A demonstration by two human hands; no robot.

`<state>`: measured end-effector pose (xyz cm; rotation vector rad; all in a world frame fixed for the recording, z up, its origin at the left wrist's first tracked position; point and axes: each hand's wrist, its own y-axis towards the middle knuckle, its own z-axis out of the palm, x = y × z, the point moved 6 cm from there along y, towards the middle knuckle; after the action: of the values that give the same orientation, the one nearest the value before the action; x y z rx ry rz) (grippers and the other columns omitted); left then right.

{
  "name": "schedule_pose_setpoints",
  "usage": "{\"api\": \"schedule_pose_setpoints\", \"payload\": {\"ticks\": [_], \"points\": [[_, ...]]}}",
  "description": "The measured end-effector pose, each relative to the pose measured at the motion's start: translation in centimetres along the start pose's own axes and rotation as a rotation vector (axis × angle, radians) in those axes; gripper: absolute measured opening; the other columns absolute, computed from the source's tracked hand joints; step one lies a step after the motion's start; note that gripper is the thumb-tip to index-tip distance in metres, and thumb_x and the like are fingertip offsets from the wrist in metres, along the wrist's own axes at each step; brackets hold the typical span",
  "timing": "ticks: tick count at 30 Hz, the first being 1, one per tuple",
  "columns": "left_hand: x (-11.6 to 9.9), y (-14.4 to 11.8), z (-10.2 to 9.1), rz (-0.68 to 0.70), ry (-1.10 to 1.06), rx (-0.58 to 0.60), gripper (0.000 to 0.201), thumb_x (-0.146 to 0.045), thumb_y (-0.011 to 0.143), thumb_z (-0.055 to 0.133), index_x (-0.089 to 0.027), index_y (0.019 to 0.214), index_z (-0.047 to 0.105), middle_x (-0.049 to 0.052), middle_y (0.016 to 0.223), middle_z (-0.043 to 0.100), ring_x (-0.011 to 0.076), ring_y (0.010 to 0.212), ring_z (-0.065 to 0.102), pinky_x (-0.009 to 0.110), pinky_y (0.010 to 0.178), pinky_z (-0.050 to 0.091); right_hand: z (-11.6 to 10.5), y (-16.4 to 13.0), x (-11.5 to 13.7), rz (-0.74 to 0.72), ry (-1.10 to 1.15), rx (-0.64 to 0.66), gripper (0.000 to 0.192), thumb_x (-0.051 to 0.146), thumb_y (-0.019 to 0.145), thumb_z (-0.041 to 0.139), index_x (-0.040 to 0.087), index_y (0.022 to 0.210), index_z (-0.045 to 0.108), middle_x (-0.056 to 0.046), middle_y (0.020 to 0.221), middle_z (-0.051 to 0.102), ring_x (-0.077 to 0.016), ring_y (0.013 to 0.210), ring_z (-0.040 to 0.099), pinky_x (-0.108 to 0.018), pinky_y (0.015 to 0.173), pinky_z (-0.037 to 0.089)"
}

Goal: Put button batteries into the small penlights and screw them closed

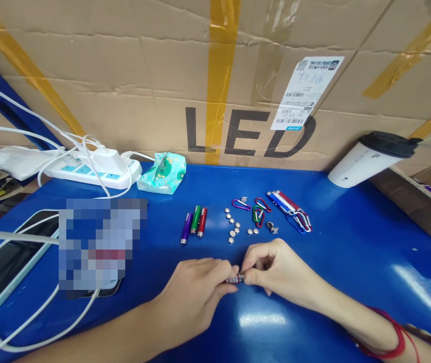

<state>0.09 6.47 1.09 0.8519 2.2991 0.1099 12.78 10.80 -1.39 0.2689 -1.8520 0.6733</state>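
Both hands meet low over blue counter (351, 242): left hand (196, 290) & right hand (275, 269) each pinch tight one small torch (235, 279); button cells (234, 227) just beyond.

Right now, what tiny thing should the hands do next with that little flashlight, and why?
Probably twist the end cap on a bit further. Both the left hand and the right hand pinch the small flashlight between their fingertips, meeting at its end. Button cells lie loose on the blue table, beside three tubes and finished flashlights with carabiners.
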Motion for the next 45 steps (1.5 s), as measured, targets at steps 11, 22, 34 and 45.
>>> {"api": "schedule_pose_setpoints", "payload": {"ticks": [11,22,34,45], "points": [[-0.4,0.3,-0.3,0.053,0.008,-0.007,0.019,-0.02,0.094,0.035,-0.018,0.084,0.051,0.0,0.065,0.059,0.0128,0.055,0.054,0.021,0.051,0.037,0.0,0.1,0.1,0.063,0.061,0.081,0.018,0.028,0.06,0.075,0.013,0.06,0.066,0.006,0.042,0.051,-0.0032,0.035,0.041,-0.015,0.035,0.031],[0.8,0.0,0.3,-0.162,-0.25,0.075,0.015,-0.019,0.092,0.041,-0.023,0.1,0.052,-0.002,0.09,0.067,0.0133,0.079,0.063,0.021,0.069,0.042,0.0,0.0,0.3,-0.009,0.09,0.082,0.031,0.04,0.064,0.073,0.012,0.058,0.061,0.004,0.048,0.053,-0.0032,0.036,0.042,-0.015,0.036,0.029],[0.3,0.1,-0.7,-0.319,-0.275,0.08,0.014,-0.021,0.089,0.04,-0.023,0.097,0.051,-0.007,0.062,0.048,0.0094,0.052,0.043,0.019,0.051,0.03,-1.2,-1.6,3.8,-0.599,-0.364,-0.278,0.02,0.036,0.073,0.068,0.016,0.072,0.066,0.0,0.063,0.061,-0.0056,0.044,0.048,-0.016,0.04,0.041],[0.5,-0.2,-0.7,-0.339,-0.446,0.041,0.016,-0.023,0.09,0.039,-0.021,0.1,0.05,-0.008,0.055,0.036,0.0089,0.048,0.033,0.021,0.049,0.025,-0.6,-4.3,5.2,-0.992,-0.72,-0.284,0.023,0.012,0.084,0.056,0.023,0.103,0.063,-0.003,0.091,0.062,-0.007,0.061,0.061,-0.017,0.052,0.048]]}}
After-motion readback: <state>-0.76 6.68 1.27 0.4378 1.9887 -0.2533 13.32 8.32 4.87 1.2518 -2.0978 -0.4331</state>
